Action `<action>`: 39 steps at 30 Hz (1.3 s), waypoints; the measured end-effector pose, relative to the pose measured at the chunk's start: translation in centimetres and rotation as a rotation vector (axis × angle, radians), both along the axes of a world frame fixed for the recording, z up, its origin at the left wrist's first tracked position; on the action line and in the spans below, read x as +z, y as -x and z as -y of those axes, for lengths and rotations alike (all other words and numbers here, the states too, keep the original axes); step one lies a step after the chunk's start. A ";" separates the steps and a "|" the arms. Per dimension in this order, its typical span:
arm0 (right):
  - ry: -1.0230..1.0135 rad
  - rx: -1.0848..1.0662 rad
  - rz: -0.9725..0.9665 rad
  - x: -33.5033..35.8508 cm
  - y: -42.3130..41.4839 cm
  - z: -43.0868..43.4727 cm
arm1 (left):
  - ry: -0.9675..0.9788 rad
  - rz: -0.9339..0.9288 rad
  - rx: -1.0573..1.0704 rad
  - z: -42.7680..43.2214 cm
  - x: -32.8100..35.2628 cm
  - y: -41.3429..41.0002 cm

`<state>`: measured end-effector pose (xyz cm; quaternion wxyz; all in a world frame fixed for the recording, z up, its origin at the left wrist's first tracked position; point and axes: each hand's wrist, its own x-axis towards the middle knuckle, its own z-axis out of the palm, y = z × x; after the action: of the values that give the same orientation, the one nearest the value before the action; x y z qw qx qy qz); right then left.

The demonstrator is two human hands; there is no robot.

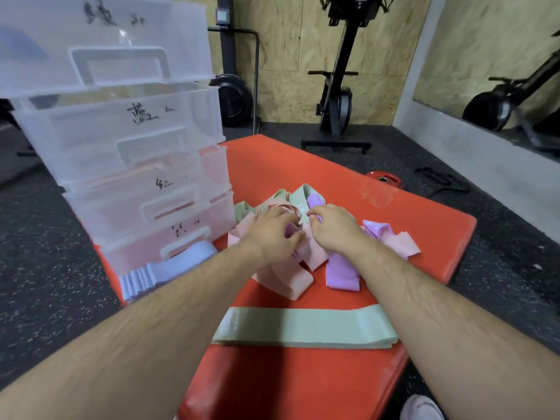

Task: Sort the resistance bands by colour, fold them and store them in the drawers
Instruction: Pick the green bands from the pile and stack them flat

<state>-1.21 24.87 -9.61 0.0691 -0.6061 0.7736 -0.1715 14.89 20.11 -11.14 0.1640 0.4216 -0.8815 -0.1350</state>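
Observation:
A tangled heap of pink, purple and green resistance bands lies mid-way up the red mat. My left hand rests on the heap with its fingers curled into pink and purple bands. My right hand pinches a band at the heap's top, close to the left hand. A flat stack of green bands lies near me across the mat. Folded pale blue bands sit in a stack by the bottom drawer. The clear drawer unit stands at the left with labelled drawers.
A red weight plate lies off the mat's far right edge. Rowing machines stand against the wooden back wall. A mirror runs along the right wall. A shoe shows at the bottom right on the speckled floor.

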 end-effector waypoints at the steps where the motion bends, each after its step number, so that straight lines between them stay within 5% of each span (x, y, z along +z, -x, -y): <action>1: -0.036 -0.019 0.030 -0.2 0.3 0.7 | -0.011 0.007 -0.002 0.4 -0.3 0.2; 5: -0.138 -0.055 0.217 -0.8 1.2 2.3 | -0.098 0.043 0.000 1.8 -1.4 0.5; 11: 0.047 -0.095 0.461 -0.8 1.9 2.6 | -0.015 -0.030 -0.057 1.4 -0.7 0.5; 27: 0.679 -0.029 0.517 5.8 1.8 -1.8 | -0.006 0.046 -0.001 -1.9 1.9 -1.4; 34: 0.857 0.059 0.580 9.9 1.0 -4.8 | 0.088 -0.378 -0.002 -3.4 4.2 -0.9; 39: 0.792 0.084 0.592 10.5 0.0 -7.1 | -0.176 -0.743 -0.171 -6.8 7.1 0.2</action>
<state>-1.20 31.96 0.86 0.0570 -0.5416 0.5712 -0.6141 14.73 26.87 -3.99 0.4233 0.2817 -0.7790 -0.3668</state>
